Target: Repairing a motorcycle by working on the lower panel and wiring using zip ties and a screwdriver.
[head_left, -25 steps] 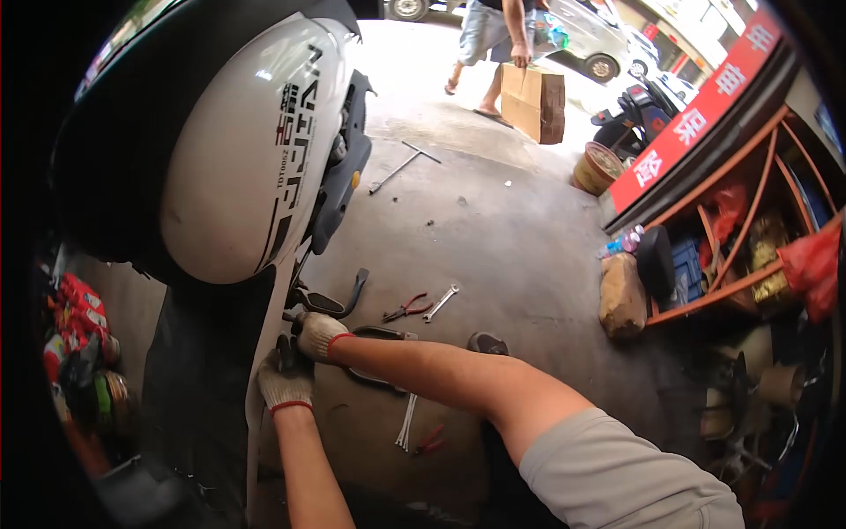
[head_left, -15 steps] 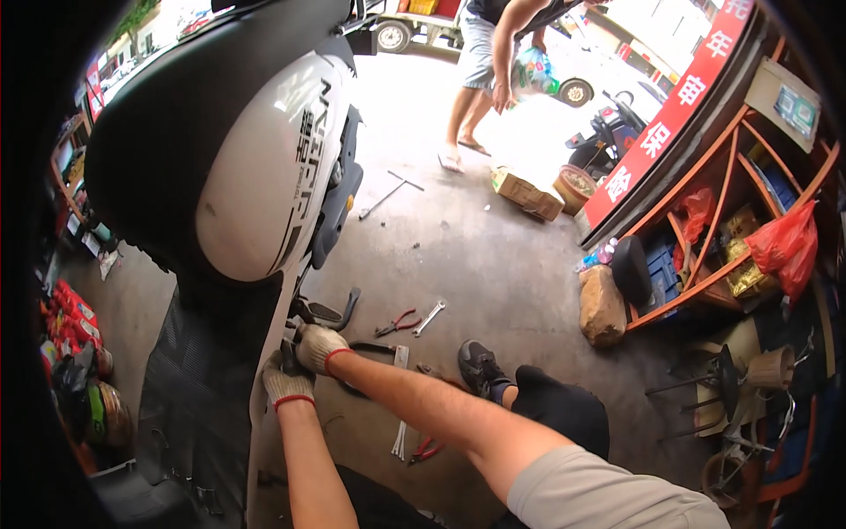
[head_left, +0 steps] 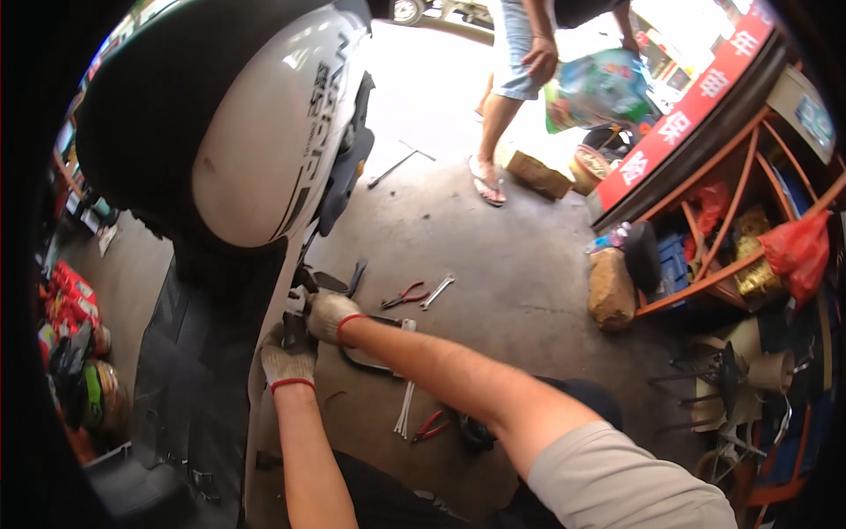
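Note:
Both my hands are gloved in pale knit with red cuffs, close together at the lower side of a white-and-black motor scooter (head_left: 264, 150), beside its dark footboard (head_left: 198, 353). My left hand (head_left: 289, 357) is closed around a dark, blocky piece (head_left: 296, 331) that I cannot identify. Just right of it and slightly farther off, my right hand (head_left: 331, 317) has its fingers curled against the scooter's side near a dark foot peg (head_left: 330, 283); what they grip is hidden. A dark curved frame with a pale end, like a hacksaw (head_left: 361, 360), lies under my right wrist.
On the floor lie red-handled pliers (head_left: 404, 295), a wrench (head_left: 438, 293), thin white strips (head_left: 404, 410), a second red-handled tool (head_left: 431, 427) and a T-handle wrench (head_left: 397, 167). Another person (head_left: 520, 79) carries a plastic bag (head_left: 599, 93) near a cardboard box (head_left: 538, 175). An orange rack (head_left: 705, 280) stands right.
The other person has come nearer, with the bag now held out to the right. My view has shifted a little; my hands stay at the same spot on the scooter. My shoe has mostly gone from sight.

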